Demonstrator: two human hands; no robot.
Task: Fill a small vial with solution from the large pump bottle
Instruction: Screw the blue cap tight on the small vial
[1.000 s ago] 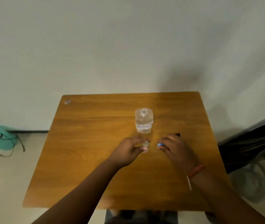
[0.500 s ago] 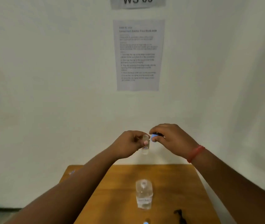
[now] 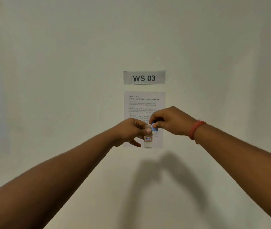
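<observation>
Pinched near its top between thumb and curled fingers of the left hand [image 3: 129, 130]: a small clear vial [image 3: 148, 138], upright, raised in the air in front of the wall [image 3: 65, 80]. Carried on its side a small label [image 3: 148, 139] with a reddish border and bluish marks, too blurred to read. Looked to hold clear liquid, though level not discernible. Pinched in the fingertips of the right hand [image 3: 171, 121], right beside the vial's mouth and apparently touching it: a small blue cap [image 3: 154, 127]; seated on the neck or only held against it, impossible to tell. Both hands close together, knuckles nearly meeting above the vial. Worn on the right wrist: a reddish-orange thread bracelet [image 3: 196, 130]. Both forearms stretched forward from the lower corners. Behind the hands, taped to the wall: a printed instruction sheet [image 3: 141, 103], lower part covered by hands and vial, headed with a bold line that seemed to read "Contact Lens Solution Travel Bottle Refill", the smaller paragraphs and numbered steps too soft to make out. Above it, a grey strip sign [image 3: 144, 77] printed "WS 03" in bold black letters. Cast lower on the wall, under the hands: a dark shadow [image 3: 164, 176] of the arms.
</observation>
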